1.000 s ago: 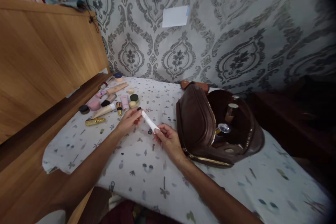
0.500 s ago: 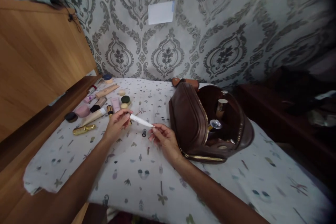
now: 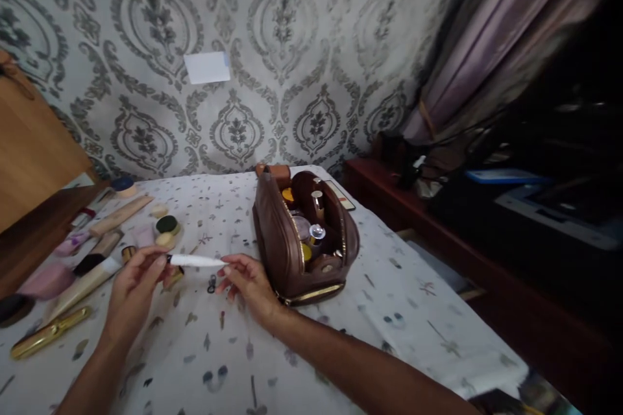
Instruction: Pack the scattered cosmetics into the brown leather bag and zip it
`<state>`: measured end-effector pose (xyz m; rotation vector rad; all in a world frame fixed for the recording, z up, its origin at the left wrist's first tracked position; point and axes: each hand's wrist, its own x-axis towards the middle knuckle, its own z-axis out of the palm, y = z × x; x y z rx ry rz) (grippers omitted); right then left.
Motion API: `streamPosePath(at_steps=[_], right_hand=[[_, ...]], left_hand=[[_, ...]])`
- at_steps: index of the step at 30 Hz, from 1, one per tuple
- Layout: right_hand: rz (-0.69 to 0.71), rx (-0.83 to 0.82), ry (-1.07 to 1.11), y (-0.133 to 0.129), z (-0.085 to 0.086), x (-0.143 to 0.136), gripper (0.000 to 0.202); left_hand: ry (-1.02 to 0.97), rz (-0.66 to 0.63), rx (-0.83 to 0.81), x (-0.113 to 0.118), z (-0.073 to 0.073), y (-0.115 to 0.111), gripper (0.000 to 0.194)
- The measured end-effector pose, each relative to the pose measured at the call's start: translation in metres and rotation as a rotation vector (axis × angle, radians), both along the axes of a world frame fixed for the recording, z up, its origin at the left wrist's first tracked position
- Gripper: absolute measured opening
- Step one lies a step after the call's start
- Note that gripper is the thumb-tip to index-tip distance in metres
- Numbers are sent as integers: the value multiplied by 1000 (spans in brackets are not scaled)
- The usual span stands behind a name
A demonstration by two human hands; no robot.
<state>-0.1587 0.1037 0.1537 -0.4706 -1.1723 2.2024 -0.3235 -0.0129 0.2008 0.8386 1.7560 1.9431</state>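
Note:
A slim white pen-shaped cosmetic tube (image 3: 197,260) is held level above the cloth, pinched at both ends. My left hand (image 3: 139,285) closes thumb and fingers on its dark end. At the tapered tip, the thumb and fingers of my right hand (image 3: 250,288) pinch together. Just right of that hand stands a brown leather makeup bag (image 3: 272,240), unzipped. Inside it show a gold-capped bottle (image 3: 318,203), a clear-capped bottle (image 3: 317,233) and other items. Past my left hand lie a green-lidded jar (image 3: 167,225) and a beige tube (image 3: 80,288).
Several cosmetics, including a gold case (image 3: 51,332) and a pink pouch-like item (image 3: 47,281), lie at the left. A brown leather item (image 3: 275,174) and a phone-like object (image 3: 342,196) are behind the bag. A dark red ledge (image 3: 384,207) borders the right.
The view has swung to the right, so the bag and cosmetics appear further left and more of the bag's inside shows. Both hands still hold the white tube.

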Motion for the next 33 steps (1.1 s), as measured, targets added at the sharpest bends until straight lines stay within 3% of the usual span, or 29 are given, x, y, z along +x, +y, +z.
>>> streamPosePath(at_steps=[3,8,11,15,18,23,28,33], right_hand=[[4,-21,9,1,-2,-2,59],[26,10,-9,2,-5,-3,62],[45,50,-19,3,-7,-2,63],[66,97,-22,5,-8,-2,64],[86,135,-26,4,-6,-1,61],[83,190,-62,2,3,2,47],[102,231,-108,0,9,7,40],[121,246,-210,0,13,10,23]], left_hand=[[-13,31,84,7,16,2,33],[71,66,120,35,62,8,24],[300,28,101,56,88,17,14],[753,1,114,86,115,35,12],[1096,-109,157,110,131,56,11],[1295,-297,146,142,137,101,9],[1321,-370,-73,158,132,135,7],[1379,-421,-279,172,133,150,9]])
